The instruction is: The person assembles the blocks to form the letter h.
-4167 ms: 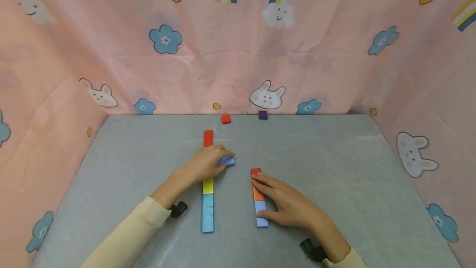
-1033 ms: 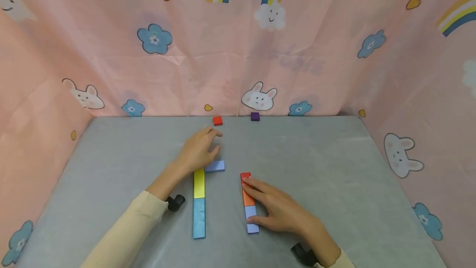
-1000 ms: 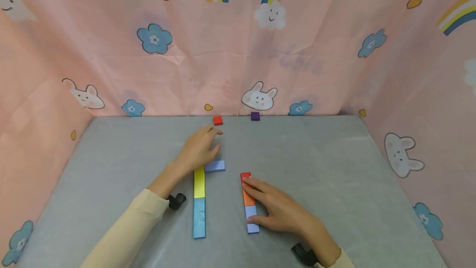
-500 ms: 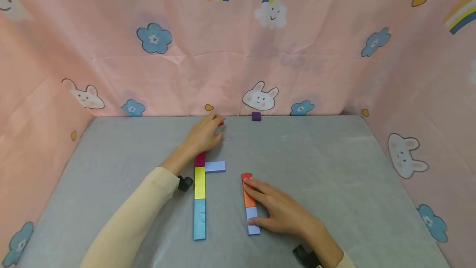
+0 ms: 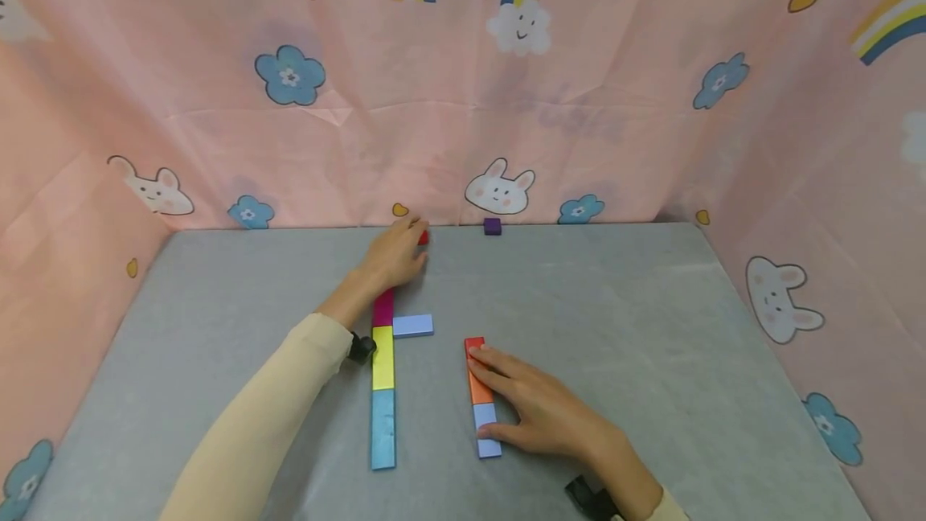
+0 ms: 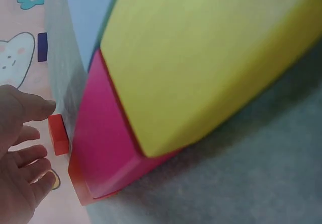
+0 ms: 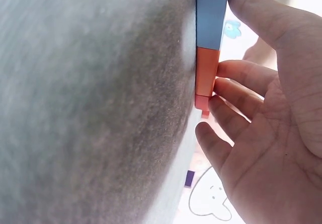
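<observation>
In the head view my left hand [image 5: 394, 254] is at the back edge of the table, beside a small red block [image 5: 424, 238]. The left wrist view shows its thumb and loosely bent fingers spread around that red block [image 6: 59, 135]. My right hand [image 5: 546, 408] rests on the right-hand row: a red block [image 5: 473, 342], an orange block [image 5: 481, 389] and a periwinkle block [image 5: 489, 448]. Its fingers lie relaxed along them. The left-hand row has a magenta block [image 5: 383, 309], a yellow block [image 5: 383, 358] and a blue block [image 5: 383, 429]; my left forearm hides its far end.
A periwinkle block [image 5: 413, 326] juts sideways from the left-hand row, by the magenta and yellow joint. A dark purple block [image 5: 493, 227] sits at the back edge. Pink patterned cloth [image 5: 434, 135] stands behind and beside the grey table [image 5: 615, 304].
My left hand set the sideways periwinkle block beside the left-hand row, let go, and moved back to the red block at the table's far edge. The right hand has stayed on its row.
</observation>
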Motion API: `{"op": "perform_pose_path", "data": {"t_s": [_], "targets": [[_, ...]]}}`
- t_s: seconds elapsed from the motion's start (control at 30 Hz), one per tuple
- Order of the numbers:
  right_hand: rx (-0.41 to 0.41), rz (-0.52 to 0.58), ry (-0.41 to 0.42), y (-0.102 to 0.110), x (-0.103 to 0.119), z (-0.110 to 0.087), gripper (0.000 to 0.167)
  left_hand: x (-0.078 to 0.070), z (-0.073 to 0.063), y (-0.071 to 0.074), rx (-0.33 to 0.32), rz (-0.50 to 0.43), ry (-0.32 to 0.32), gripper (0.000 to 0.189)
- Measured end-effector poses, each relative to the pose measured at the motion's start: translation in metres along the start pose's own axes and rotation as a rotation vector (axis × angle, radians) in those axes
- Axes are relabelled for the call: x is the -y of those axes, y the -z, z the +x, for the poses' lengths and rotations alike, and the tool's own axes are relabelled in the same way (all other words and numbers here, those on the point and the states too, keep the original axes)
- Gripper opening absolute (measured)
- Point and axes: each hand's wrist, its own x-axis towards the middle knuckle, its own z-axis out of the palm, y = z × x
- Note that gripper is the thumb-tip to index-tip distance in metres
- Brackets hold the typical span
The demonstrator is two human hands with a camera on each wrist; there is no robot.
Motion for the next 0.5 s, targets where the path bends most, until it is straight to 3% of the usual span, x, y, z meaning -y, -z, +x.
{"op": "perform_pose_path", "data": {"t_s": [0.13, 0.5], "targets": [[0.005, 0.006, -0.011, -0.0013, 0.0002, 0.0002, 0.089, 0.0026, 0.0005, 0.0004, 0.018, 0.005, -0.005, 0.059], [0.004, 0.009, -0.024, -0.0006, 0.0011, -0.0003, 0.088, 0.0021, 0.0027, -0.0026, -0.019, -0.002, -0.015, 0.031]]}}
